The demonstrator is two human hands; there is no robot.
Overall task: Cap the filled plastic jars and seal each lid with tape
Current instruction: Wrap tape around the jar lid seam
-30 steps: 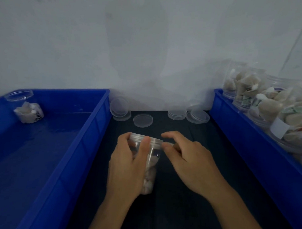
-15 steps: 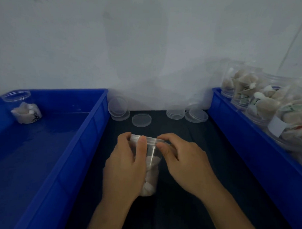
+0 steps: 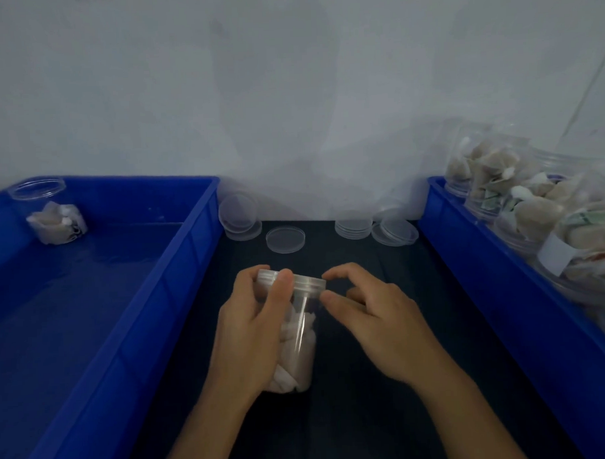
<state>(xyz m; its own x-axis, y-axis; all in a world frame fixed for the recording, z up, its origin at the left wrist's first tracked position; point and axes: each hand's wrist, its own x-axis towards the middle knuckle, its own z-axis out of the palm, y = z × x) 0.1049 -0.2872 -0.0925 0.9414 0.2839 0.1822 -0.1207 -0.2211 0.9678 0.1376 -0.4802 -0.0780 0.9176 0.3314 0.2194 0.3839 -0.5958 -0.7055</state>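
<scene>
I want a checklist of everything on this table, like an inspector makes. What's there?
Surface: dark table top.
Job's things: filled jar, lid on; loose lids behind; no tape roll seen.
Clutter: left blue bin with one open jar; right blue bin of filled jars.
Grips: left hand holds jar; right hand at lid edge.
Cables: nothing seen.
Surroundings: white wall.

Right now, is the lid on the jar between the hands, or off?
On. The clear lid sits on top of the jar, which the left hand grips. Whether it is screwed tight, cannot tell.
</scene>
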